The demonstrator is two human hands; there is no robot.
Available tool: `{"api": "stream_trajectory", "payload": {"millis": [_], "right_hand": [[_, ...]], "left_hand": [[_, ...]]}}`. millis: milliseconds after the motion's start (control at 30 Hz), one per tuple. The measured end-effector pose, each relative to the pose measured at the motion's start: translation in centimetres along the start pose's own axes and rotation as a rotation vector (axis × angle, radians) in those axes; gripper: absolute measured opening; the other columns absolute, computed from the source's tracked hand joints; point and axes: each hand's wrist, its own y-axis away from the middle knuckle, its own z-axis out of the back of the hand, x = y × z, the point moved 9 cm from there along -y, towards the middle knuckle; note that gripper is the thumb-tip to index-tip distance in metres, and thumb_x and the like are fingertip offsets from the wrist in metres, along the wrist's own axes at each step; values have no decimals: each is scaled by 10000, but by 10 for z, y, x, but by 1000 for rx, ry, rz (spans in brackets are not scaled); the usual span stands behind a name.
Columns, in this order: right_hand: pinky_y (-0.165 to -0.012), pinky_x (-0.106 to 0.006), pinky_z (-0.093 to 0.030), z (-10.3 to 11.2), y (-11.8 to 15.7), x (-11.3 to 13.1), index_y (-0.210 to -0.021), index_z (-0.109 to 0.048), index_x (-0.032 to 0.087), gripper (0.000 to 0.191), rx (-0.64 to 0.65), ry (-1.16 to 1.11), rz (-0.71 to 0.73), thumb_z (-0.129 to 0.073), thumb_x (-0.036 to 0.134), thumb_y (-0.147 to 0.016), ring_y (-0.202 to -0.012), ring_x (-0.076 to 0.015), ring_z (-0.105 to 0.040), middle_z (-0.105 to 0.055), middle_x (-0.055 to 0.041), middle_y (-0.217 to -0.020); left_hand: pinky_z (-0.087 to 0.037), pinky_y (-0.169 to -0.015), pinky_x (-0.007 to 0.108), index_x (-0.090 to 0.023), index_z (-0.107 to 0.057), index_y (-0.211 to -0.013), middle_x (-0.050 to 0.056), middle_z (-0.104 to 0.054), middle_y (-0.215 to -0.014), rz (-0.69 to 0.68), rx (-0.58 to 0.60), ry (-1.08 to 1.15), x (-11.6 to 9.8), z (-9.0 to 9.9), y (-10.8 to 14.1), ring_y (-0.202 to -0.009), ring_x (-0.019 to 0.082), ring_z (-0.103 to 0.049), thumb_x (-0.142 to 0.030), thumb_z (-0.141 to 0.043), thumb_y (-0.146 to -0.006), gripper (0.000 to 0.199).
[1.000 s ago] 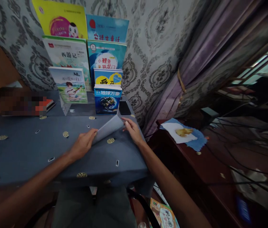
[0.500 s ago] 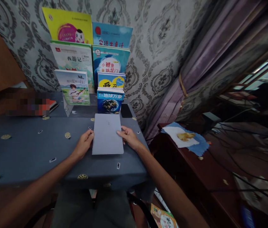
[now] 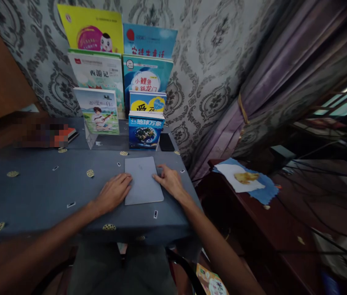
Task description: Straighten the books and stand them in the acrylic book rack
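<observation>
A plain light-grey notebook [image 3: 142,184] lies flat on the dark grey tablecloth [image 3: 53,184], in front of the book stand. My left hand [image 3: 116,190] rests beside its left edge, with the fingers laid out and the fingertips on the cover's margin. On the opposite side, my right hand [image 3: 170,180] has its thumb tip at the right edge and the index finger stretched out apart from it. Neither hand is wrapped around the notebook. The lower fingers of my right hand are partly hidden.
A clear stand [image 3: 107,142] holds several upright picture books [image 3: 99,110] against the wall. A black phone [image 3: 166,142] lies to its right, and an orange-edged book [image 3: 67,135] to the left. Right of the table is a dark-red desk [image 3: 253,217] with cloth and cables.
The notebook has gone from being held by both edges to lying flat on the tablecloth. My fingers have loosened, and the left hand has flattened. The view has shifted slightly.
</observation>
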Motion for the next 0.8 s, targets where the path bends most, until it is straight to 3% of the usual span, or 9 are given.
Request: {"api": "stream_trajectory", "payload": {"millis": [100,167,267,367,567,800], "right_hand": [[-638,-284,-429,6,8,19,-1156,-665,198,278,-67,217,123,-650,332,-913,-763,-221,-672,-712,-40,-802],[-698,-284,-453,1,19,47,-1101,-683,203,193,-71,225,337,-607,301,-953,-846,-212,-672,-723,-65,-903],[-790,-295,-480,-18,45,92,-998,-693,189,158,27,154,695,-551,259,-994,-896,-195,-646,-713,-74,-938],[-874,-329,-489,-37,67,120,-1027,-688,168,150,149,93,886,-560,236,-988,-950,-200,-627,-711,-84,-992],[-977,-386,-477,-53,69,138,-1207,-647,148,274,259,100,890,-576,289,-983,-1132,-238,-598,-681,-123,-1217],[-1053,-463,-426,-66,18,127,-1281,-603,128,314,194,231,646,-501,209,-996,-1194,-272,-574,-648,-158,-1278]], "left_hand": [[-527,-976,439,-205,-575,-1203,103,-634,-1281,2,-11,-19,5,-3,0,-1140,257,-621,-323,-374,-1024,293],[-528,-985,438,-204,-573,-1215,103,-637,-1289,8,-25,-17,10,-3,-2,-1154,258,-622,-334,-366,-1027,308],[-523,-1000,424,-207,-566,-1238,101,-637,-1305,10,-31,-15,20,-3,-9,-1175,254,-618,-340,-374,-1022,319],[-502,-1031,429,-194,-566,-1255,113,-636,-1316,17,-16,-2,34,-6,-20,-1185,257,-617,-331,-390,-1008,333],[-430,-1100,474,-187,-584,-1259,125,-641,-1327,91,-7,67,67,-11,-43,-1228,277,-597,-322,-401,-987,355],[-434,-1090,480,-191,-613,-1243,128,-650,-1324,94,-59,119,79,-17,-45,-1230,276,-594,-287,-440,-969,339]]}}
